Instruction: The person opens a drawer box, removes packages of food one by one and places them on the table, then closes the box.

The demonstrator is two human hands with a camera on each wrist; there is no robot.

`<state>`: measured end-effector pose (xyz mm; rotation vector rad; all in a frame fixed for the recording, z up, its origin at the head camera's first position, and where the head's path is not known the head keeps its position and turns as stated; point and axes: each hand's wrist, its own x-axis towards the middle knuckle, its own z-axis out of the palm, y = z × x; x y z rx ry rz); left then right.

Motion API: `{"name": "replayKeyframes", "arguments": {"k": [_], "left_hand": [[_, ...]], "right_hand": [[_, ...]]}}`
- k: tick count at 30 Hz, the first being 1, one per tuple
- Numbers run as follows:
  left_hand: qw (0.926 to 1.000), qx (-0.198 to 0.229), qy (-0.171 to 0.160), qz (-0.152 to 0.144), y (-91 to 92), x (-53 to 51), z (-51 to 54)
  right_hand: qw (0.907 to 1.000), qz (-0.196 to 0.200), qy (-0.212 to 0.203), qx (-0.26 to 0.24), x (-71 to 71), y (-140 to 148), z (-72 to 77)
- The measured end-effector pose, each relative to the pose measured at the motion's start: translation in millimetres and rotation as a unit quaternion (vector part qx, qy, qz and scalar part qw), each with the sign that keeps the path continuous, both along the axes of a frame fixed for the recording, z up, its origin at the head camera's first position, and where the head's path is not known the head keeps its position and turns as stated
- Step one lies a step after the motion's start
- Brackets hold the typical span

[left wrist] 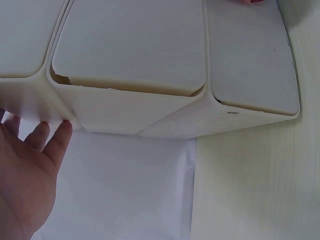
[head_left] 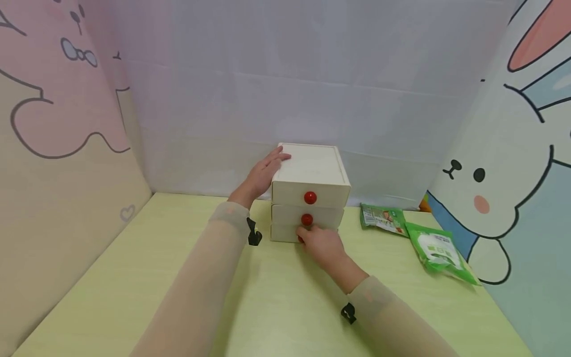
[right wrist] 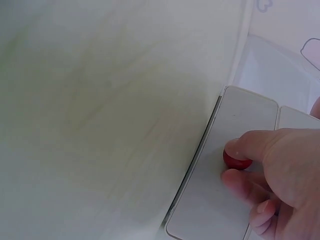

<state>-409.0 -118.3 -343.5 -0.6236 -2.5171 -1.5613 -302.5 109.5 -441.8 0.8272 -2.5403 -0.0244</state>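
Fingers [right wrist: 242, 187] of the right hand [head_left: 322, 245] clamped round the lowest red knob [right wrist: 237, 161].
The left hand [head_left: 262, 175] rested, its fingers apart, on the white three-drawer cabinet [head_left: 310, 163]. The knob was gripped, yet all three drawers [head_left: 287, 215] looked closed; no pull seemed made. The cabinet stood on a pale yellow-green counter [head_left: 281, 302] before white cloth [head_left: 303, 94], left of two green packets [head_left: 439, 250], between cartoon-printed walls [head_left: 495, 163].

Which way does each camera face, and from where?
Head: on the head, facing forward-down at the white drawer unit; left hand, right hand, sleeves show.
Left wrist: worn there, facing drawer fronts; left hand lower left, right fingers at top.
Right wrist: worn there, facing bottom red knob, pinched by right hand; left hand at edge.
Both wrist views share the bottom drawer front.
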Motion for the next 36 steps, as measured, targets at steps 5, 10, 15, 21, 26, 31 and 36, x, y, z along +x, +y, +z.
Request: {"name": "replayKeyframes", "arguments": {"k": [5, 10, 15, 21, 26, 31, 36], "left_hand": [[0.9999, -0.014, -0.001, -0.002, -1.1, -0.5, 4.2], [0.9998, -0.020, -0.002, -0.003, -2.2, -1.1, 8.0], [0.9993, -0.038, -0.004, 0.002, -2.7, -0.8, 11.6], [0.9990, -0.042, -0.009, 0.010, -3.8, -0.2, 11.2], [0.9994, -0.031, -0.004, 0.013, -5.1, -1.0, 8.8], [0.9996, -0.024, -0.012, 0.012, -5.2, 0.9, 8.2], [0.9996, -0.016, -0.020, 0.013, -5.7, 2.9, 13.2]], "right_hand": [[1.0000, -0.001, -0.008, -0.003, 0.0, 0, 1.5], [1.0000, 0.000, -0.003, -0.002, -0.8, 1, 2.0], [0.9998, -0.004, 0.011, 0.014, 0.5, 0, 1.9], [0.9967, -0.016, 0.011, 0.079, 1.3, -3, 0.9], [0.9957, -0.014, -0.001, 0.092, 0.4, -5, 2.7], [0.9975, 0.005, -0.015, 0.069, 2.2, -3, 2.9], [0.9982, 0.025, 0.005, 0.055, 2.7, 0, 2.9]]}}
